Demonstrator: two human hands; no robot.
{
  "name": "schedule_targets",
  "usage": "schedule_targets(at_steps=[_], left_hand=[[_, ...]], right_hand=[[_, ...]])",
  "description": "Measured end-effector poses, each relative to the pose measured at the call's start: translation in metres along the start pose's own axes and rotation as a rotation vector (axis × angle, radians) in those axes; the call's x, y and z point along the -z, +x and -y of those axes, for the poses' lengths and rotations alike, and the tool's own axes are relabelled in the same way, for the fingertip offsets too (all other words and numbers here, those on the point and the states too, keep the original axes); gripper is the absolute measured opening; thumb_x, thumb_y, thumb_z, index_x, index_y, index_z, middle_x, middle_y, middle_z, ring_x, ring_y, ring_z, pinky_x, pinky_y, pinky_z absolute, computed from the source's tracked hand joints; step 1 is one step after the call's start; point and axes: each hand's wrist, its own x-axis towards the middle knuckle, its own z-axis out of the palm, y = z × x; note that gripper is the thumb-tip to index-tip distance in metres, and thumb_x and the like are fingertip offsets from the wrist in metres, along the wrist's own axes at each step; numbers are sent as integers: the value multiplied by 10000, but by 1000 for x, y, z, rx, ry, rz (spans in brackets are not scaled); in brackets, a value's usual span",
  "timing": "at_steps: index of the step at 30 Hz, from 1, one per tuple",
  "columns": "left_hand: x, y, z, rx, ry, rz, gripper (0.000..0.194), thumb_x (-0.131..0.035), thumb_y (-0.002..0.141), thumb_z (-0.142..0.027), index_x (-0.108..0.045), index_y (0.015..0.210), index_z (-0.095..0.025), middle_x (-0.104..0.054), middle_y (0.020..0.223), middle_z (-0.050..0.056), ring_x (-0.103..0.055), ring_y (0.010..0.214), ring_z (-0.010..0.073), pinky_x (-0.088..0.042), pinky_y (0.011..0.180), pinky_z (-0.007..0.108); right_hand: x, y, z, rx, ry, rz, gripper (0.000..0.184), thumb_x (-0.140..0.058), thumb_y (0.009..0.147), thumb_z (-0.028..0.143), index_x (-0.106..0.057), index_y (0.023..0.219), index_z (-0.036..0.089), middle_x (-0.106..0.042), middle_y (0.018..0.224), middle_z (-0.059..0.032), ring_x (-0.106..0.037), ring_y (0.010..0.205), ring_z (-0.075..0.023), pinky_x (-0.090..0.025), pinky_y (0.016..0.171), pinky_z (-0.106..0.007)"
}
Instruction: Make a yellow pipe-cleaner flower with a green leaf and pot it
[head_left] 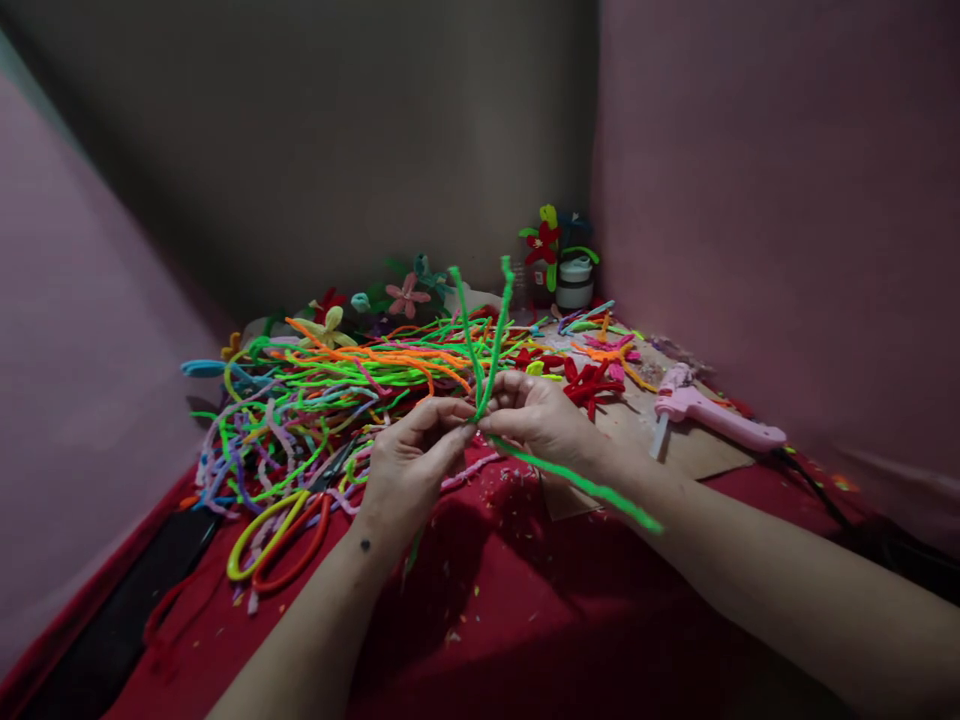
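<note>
Bright green pipe cleaners (496,345) are pinched between both hands above the red cloth. Two ends stand up in a narrow V, while another length slants down to the right across my right wrist. My left hand (416,450) closes on them with thumb and forefinger at the crossing point. Right beside it, my right hand (536,415) is closed on the same crossing, fingertips almost touching those of the left. Exactly how the strands join there is hidden by the fingers. A wide heap of colored pipe cleaners (360,365) lies just behind the hands.
Scissors with yellow and red handles (289,540) lie left of my left hand. A pink glue gun (712,415) rests on cardboard (686,455) at right. Red pipe-cleaner flowers (589,385) sit behind my right hand. A white-lidded jar (575,285) stands at the back near finished flowers.
</note>
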Motion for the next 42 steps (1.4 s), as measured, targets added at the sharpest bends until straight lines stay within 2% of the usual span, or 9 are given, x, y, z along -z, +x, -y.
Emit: schedule_targets(at_steps=[6, 10, 16, 19, 24, 29, 32, 37, 42], left_hand=[[0, 2, -1, -24, -20, -28, 116, -681, 719, -219, -628, 814, -176, -581, 689, -25, -498, 583, 78, -405, 543, 195], [-1, 0, 1, -25, -37, -4, 181, -696, 711, -240, -610, 858, -178, -589, 733, -19, -527, 627, 94, -436, 580, 210], [0, -2, 4, -191, 112, -119, 63, -649, 756, -215, -628, 811, -196, -595, 740, -16, -531, 646, 104, -441, 629, 224], [3, 0, 5, -254, 169, -110, 129, -639, 763, -214, -654, 891, -215, -595, 789, 1, -550, 709, 129, -448, 683, 245], [4, 4, 3, -121, 178, -111, 207, -672, 725, -250, -640, 922, -197, -598, 816, 14, -550, 744, 147, -435, 693, 242], [4, 5, -1, -50, 119, -62, 142, -697, 699, -256, -585, 722, -172, -508, 632, -40, -449, 591, 100, -360, 548, 209], [8, 5, -1, -3, 96, -35, 117, -691, 713, -255, -633, 687, -156, -500, 590, -38, -404, 553, 82, -323, 517, 207], [15, 7, -1, 109, -276, 1, 90, -712, 688, -184, -694, 774, -168, -602, 639, -18, -509, 588, 88, -396, 582, 207], [14, 9, -4, 177, -415, 3, 104, -733, 647, -137, -693, 741, -153, -635, 668, -7, -565, 599, 88, -428, 594, 196]], right_hand=[[4, 0, 0, -82, -40, 22, 129, -656, 555, 123, -549, 622, 149, -470, 455, 74, -379, 389, -40, -259, 405, -188], [2, -1, 0, -49, -102, -33, 149, -683, 529, 122, -579, 635, 135, -500, 513, 67, -412, 451, -41, -295, 451, -191], [-2, -3, 0, -104, -111, -54, 142, -687, 549, 154, -606, 664, 136, -488, 458, 75, -379, 393, -36, -254, 417, -201], [-2, -3, 0, -111, -137, -44, 118, -679, 553, 158, -616, 649, 135, -479, 427, 77, -358, 371, -36, -228, 397, -206], [-3, -5, 1, -111, -147, -44, 118, -677, 541, 152, -610, 637, 142, -486, 429, 74, -365, 379, -38, -236, 400, -204], [-7, -10, 3, 13, -322, -77, 72, -614, 595, 134, -630, 663, 149, -506, 490, 69, -340, 400, -33, -252, 411, -205], [-8, -11, 3, 55, -364, -76, 69, -613, 592, 115, -632, 648, 151, -502, 498, 67, -363, 436, -42, -281, 436, -207], [-4, -6, 0, -82, -194, -40, 110, -660, 567, 133, -657, 676, 153, -539, 519, 44, -386, 435, -56, -274, 439, -225], [-3, -5, 0, -206, 6, 11, 97, -686, 521, 99, -657, 604, 140, -603, 625, 5, -500, 572, -85, -368, 552, -235]])
